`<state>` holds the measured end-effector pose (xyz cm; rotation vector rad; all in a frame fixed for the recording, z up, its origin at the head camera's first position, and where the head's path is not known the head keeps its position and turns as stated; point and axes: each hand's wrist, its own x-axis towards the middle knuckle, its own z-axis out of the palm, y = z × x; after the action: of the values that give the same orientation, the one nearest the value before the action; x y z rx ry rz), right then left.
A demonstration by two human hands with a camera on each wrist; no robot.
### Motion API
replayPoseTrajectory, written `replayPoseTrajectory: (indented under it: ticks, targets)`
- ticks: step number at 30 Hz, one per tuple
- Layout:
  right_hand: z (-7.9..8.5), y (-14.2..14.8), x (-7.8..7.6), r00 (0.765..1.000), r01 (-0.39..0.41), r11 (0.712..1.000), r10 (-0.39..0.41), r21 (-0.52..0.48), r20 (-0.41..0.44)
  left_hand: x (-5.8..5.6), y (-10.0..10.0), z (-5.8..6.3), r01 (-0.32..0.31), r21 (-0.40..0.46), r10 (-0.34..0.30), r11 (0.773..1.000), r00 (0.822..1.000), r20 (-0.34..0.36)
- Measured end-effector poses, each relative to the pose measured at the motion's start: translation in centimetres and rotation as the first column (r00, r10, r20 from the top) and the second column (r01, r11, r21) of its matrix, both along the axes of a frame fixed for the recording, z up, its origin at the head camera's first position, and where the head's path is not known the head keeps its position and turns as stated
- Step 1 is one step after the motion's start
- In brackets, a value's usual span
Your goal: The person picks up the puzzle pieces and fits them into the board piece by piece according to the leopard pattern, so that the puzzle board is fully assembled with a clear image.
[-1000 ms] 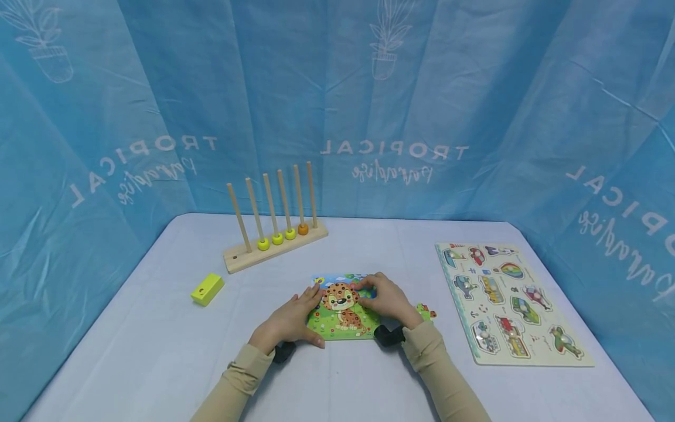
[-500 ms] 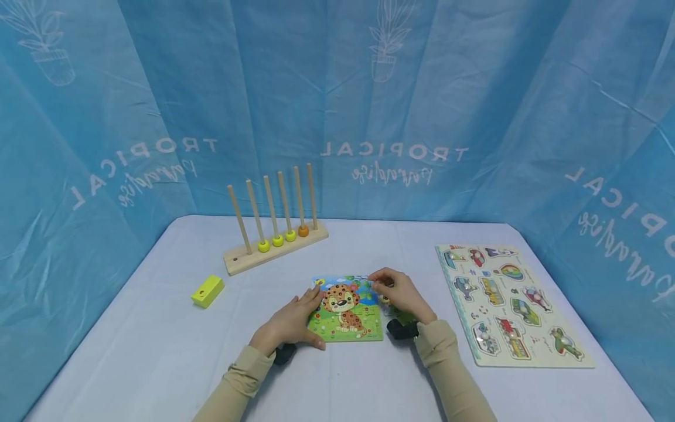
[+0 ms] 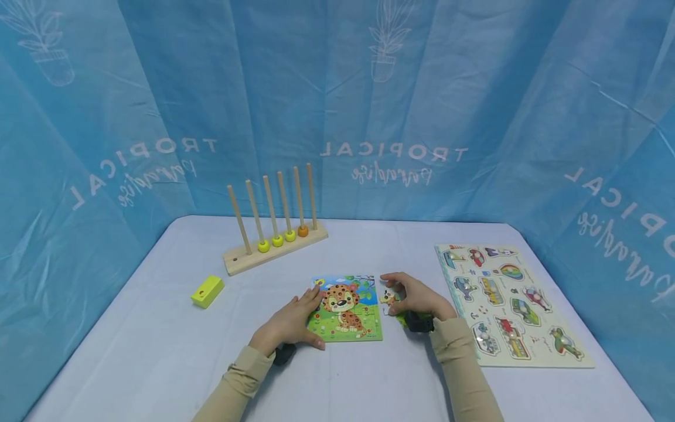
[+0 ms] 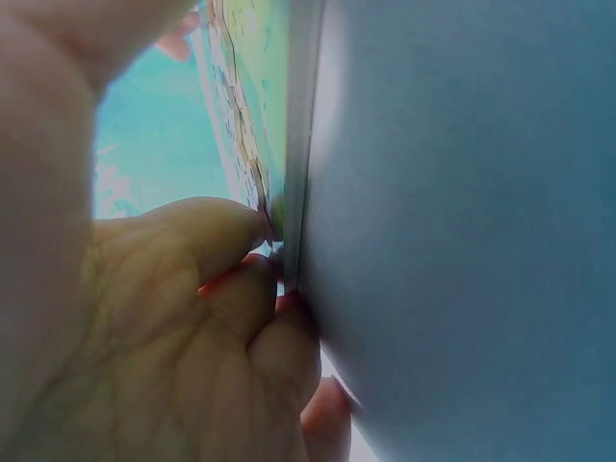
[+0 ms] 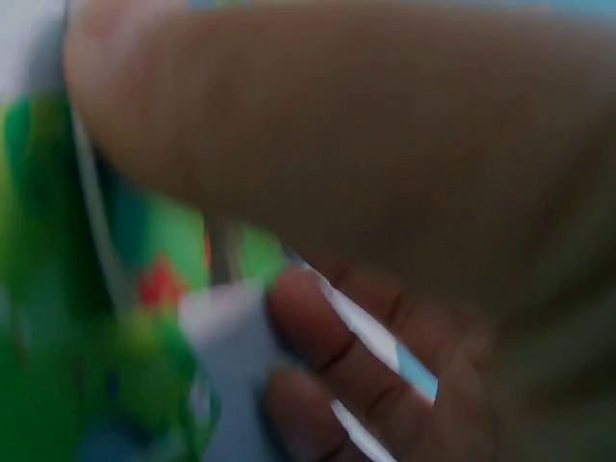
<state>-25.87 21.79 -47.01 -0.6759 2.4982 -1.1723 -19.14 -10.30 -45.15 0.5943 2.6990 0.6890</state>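
A square jigsaw puzzle (image 3: 343, 308) with a spotted leopard cub picture lies flat in the middle of the table. My left hand (image 3: 292, 319) rests along its left side, fingers stretched over the edge and thumb near the lower left corner. In the left wrist view, fingertips touch the side of the puzzle board (image 4: 298, 144). To the right of the puzzle, my right hand (image 3: 419, 296) is over loose jigsaw pieces (image 3: 387, 298), thumb and index finger spread apart around one with a yellow spotted animal. Blurred green pieces (image 5: 106, 366) show in the right wrist view.
A wooden peg stand (image 3: 276, 249) with several yellow beads and one orange bead stands at the back left. A yellow block (image 3: 208, 291) lies in front of it. On the right lies a vehicle peg-puzzle board (image 3: 506, 305). Blue curtains (image 3: 327, 105) surround the table.
My right hand has left the upper right of the leopard puzzle and moved right to the loose pieces. The left hand has stayed on the puzzle's left side.
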Motion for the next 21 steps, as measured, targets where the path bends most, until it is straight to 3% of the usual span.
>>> replayPoseTrajectory:
  ticks: [6,12,18,21]
  targets:
    - [0.4,-0.9,0.3,0.989,0.139,0.989,-0.137,0.04,-0.052,0.0,0.0,0.0,0.002,0.002,-0.002,1.0,1.0,0.008]
    - [0.3,-0.7,0.3,0.956,0.293,0.955,-0.294,-0.035,-0.019,0.0,-0.1,-0.3,0.014,0.004,-0.014,1.0,1.0,0.004]
    - [0.9,-0.8,0.2,0.897,0.441,0.88,-0.438,-0.177,0.06,-0.2,-0.1,-0.5,0.009,-0.007,-0.009,1.0,1.0,0.009]
    - [1.0,-1.4,0.1,0.885,0.465,0.843,-0.442,-0.271,0.144,-0.4,-0.1,-0.6,0.009,-0.011,-0.009,1.0,1.0,0.008]
